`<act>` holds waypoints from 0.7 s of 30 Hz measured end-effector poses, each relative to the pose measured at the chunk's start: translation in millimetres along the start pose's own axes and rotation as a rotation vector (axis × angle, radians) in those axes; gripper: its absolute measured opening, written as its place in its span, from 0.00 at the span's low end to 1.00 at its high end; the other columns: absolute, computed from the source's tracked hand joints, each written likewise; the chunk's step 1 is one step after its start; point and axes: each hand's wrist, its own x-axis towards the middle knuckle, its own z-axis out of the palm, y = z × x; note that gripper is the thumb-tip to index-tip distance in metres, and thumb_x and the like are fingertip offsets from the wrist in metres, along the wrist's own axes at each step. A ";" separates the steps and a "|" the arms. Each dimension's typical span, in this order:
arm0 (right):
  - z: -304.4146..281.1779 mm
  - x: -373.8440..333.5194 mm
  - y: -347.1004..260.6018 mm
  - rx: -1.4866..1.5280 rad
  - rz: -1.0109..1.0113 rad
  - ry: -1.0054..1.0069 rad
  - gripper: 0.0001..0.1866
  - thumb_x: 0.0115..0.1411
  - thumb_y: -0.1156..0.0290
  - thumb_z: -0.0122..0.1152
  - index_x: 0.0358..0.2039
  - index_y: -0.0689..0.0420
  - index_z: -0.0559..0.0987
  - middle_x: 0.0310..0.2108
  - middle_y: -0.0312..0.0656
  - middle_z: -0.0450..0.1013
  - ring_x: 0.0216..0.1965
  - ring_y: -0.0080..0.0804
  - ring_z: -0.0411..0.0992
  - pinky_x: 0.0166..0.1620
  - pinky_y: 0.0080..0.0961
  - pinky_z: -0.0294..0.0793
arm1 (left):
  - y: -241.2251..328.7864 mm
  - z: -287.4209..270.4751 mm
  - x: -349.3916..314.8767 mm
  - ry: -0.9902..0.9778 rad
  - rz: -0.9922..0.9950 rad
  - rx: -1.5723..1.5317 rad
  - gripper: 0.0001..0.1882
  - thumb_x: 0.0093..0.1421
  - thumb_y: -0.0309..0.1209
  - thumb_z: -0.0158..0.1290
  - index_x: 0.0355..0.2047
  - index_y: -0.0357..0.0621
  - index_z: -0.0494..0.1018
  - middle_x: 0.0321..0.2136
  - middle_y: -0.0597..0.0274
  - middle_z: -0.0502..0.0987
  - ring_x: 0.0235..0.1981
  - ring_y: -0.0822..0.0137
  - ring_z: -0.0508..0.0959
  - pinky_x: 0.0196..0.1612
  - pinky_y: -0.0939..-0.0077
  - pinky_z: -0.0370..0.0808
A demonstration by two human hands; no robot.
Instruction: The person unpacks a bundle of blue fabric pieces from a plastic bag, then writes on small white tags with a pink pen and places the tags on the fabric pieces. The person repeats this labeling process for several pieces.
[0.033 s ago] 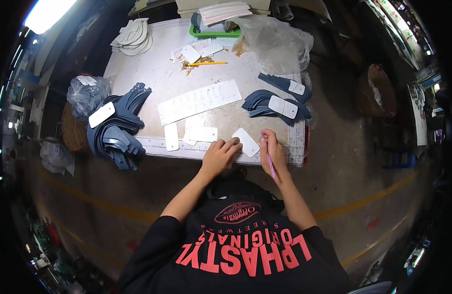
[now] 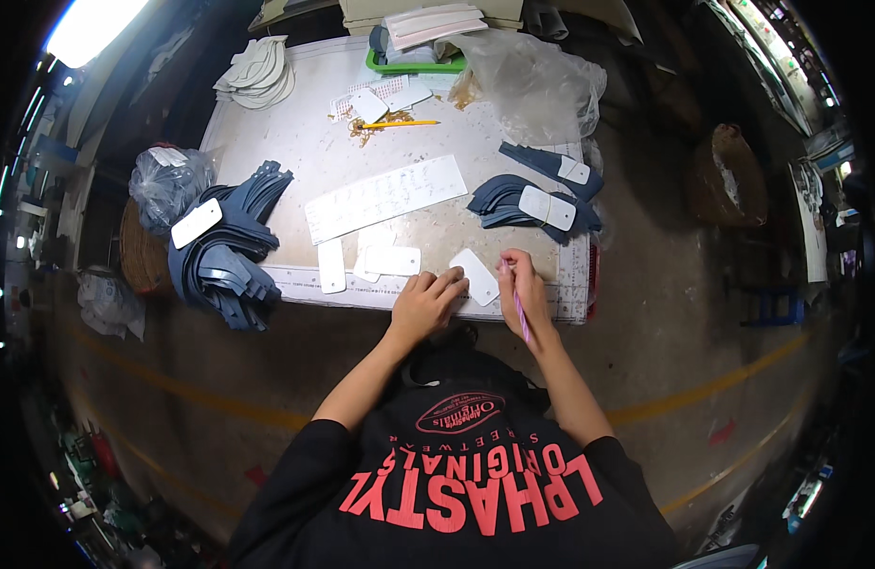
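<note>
The left hand (image 2: pixel 424 305) is hiding whatever lies beneath its bent fingers at the table's (image 2: pixel 300 137) near edge; its fingertips are reaching the left side of a white tag (image 2: pixel 475 277), though I cannot tell whether they are pinching it. The right hand (image 2: pixel 527 292), apart from the left, is closing round one pink pen (image 2: pixel 523 321) just beside that tag, its fingers covering part of the shaft. The tag is lying near the table's near edge, right of the middle.

Two more tags, one upright (image 2: pixel 331 266) and one crosswise (image 2: pixel 393 261), are lying left of the hands, the crosswise one partly covering a pale piece (image 2: pixel 369 268). Faint marks are showing on one long sheet (image 2: pixel 385 199), too small to make out.

Three blue bundles are resting here: one (image 2: pixel 231 248) overhanging the table's left edge, two (image 2: pixel 511 201) (image 2: pixel 551 169) by the right; their layers are overlapping too closely to count. One yellow pencil (image 2: pixel 404 122) is lying toward the far edge, where a clear bag (image 2: pixel 542 90) is partly covering a green tray (image 2: pixel 420 67).
</note>
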 end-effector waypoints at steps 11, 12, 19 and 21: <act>67.5 47.2 42.3 0.116 -0.097 -0.128 0.17 0.79 0.66 0.55 0.32 0.60 0.78 0.24 0.52 0.80 0.28 0.57 0.81 0.33 0.48 0.79 | -4.8 13.6 -2.7 0.087 0.027 0.229 0.30 0.53 0.35 0.65 0.59 0.62 0.82 0.58 0.70 0.82 0.38 0.62 0.78 0.42 0.65 0.75; 71.7 47.5 46.7 0.100 -0.096 -0.126 0.17 0.79 0.65 0.55 0.32 0.60 0.79 0.24 0.53 0.79 0.28 0.58 0.81 0.32 0.49 0.79 | -4.4 14.3 -2.5 0.103 0.024 0.238 0.27 0.54 0.36 0.65 0.57 0.62 0.83 0.57 0.70 0.83 0.37 0.62 0.78 0.41 0.66 0.74; 80.1 44.1 59.5 -0.085 -0.182 -0.146 0.20 0.81 0.64 0.52 0.31 0.61 0.80 0.24 0.52 0.80 0.27 0.56 0.81 0.32 0.47 0.79 | -6.0 19.2 -2.9 0.143 0.014 0.302 0.19 0.62 0.43 0.63 0.54 0.64 0.84 0.56 0.74 0.84 0.34 0.66 0.77 0.39 0.69 0.71; 80.2 43.5 58.4 -0.057 -0.158 -0.130 0.17 0.79 0.64 0.56 0.32 0.58 0.80 0.25 0.55 0.79 0.28 0.61 0.80 0.32 0.52 0.77 | -5.3 19.0 -3.2 0.144 0.008 0.306 0.19 0.62 0.44 0.63 0.54 0.64 0.84 0.56 0.74 0.84 0.34 0.67 0.77 0.39 0.70 0.71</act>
